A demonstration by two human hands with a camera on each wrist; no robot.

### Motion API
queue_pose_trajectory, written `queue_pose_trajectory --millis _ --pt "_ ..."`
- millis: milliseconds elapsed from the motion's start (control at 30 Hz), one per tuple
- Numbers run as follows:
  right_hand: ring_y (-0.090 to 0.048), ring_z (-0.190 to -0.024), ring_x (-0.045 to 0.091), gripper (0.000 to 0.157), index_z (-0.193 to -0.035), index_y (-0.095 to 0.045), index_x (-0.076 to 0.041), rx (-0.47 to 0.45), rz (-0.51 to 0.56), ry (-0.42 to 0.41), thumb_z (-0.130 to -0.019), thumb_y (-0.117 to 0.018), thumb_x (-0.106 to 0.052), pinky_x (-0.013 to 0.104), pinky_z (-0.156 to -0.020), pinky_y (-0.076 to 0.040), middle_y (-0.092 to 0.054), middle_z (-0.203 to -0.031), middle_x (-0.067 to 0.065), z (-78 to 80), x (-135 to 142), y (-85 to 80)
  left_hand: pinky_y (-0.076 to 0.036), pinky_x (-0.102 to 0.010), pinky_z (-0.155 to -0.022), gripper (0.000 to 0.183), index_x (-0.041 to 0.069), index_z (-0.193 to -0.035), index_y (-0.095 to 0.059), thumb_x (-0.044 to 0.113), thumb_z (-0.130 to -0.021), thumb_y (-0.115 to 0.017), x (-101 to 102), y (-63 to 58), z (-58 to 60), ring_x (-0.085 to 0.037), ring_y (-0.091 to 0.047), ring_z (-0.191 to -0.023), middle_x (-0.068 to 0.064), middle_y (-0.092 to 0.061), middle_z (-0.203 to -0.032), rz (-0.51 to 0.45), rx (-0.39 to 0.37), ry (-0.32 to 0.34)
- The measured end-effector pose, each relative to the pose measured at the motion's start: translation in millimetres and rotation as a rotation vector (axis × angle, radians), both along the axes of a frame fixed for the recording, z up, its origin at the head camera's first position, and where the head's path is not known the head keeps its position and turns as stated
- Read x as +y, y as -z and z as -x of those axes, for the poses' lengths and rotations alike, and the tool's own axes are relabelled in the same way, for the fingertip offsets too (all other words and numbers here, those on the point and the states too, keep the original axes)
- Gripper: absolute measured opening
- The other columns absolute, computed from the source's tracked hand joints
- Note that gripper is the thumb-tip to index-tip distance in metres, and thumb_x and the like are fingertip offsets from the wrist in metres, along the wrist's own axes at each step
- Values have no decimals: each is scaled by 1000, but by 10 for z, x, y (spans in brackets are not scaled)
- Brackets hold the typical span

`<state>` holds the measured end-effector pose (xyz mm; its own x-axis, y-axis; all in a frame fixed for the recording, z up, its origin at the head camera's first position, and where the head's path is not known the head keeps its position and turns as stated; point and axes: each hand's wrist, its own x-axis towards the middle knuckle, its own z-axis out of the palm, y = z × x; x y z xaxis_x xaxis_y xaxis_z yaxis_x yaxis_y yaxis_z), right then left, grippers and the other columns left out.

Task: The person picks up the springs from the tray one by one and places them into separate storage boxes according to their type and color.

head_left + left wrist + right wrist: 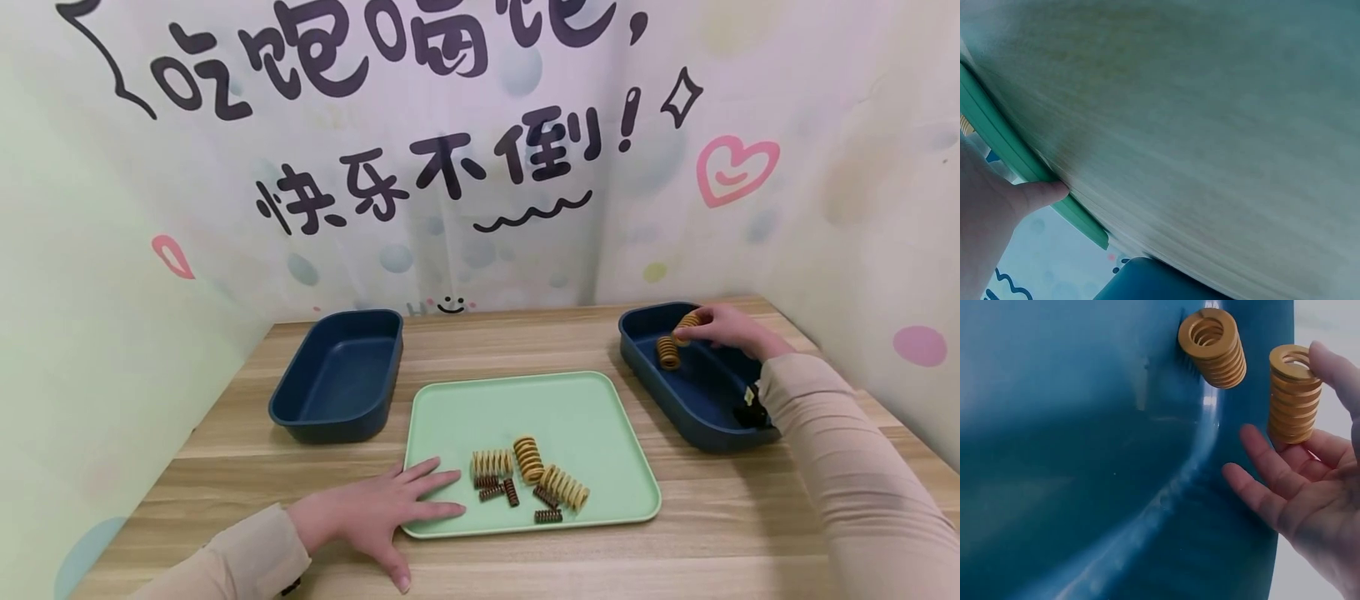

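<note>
My right hand pinches a yellow coil spring end to end between thumb and fingers, over the right blue bin. Another yellow spring lies inside that bin, near its far left wall. My left hand is spread over the left front corner of the light green tray, fingers straight, thumb out over the table. On the tray's front part lie several springs: larger yellow ones, such as the yellow spring, and small dark brown ones, such as the brown spring.
A second blue bin stands at the back left, with its bottom bare. The wood-grain table meets a printed curtain behind. A black object shows under the right wrist at the right bin's near end.
</note>
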<state>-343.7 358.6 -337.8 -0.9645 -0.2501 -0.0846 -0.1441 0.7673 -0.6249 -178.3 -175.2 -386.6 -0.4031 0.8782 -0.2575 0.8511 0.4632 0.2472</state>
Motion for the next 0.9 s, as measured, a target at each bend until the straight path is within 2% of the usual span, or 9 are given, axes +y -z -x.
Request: queue_pose_trajectory --millis 367,700,900 --pt "-55 -94 27 61 -120 -44 15 -107 -58 -48 -89 -58 -36 42 -79 -50 -58 -104 20 47 55 28 -25 -68 -94 90 35 -145 -21 59 -71 -66 1 5 4 -39 -7 -138 -5 -7 -154 5 1 -2" --pt "-53 -94 26 56 -116 -47 13 -149 -86 -90 -89 -58 -34 40 -78 -49 -60 -100 15 29 33 32 -24 -68 -94 90 35 -145 -21 59 -71 -66 8 -16 -6 -39 -7 -138 -5 -8 -154 9 -2 -9" --pt "-53 -90 21 51 -111 -54 9 -160 -120 -95 -87 -59 -36 32 -74 -46 -61 -95 7 48 36 68 -24 -67 -95 90 35 -145 -22 59 -70 -66 22 -41 -19 -38 -7 -138 -4 -8 -154 15 -3 -19"
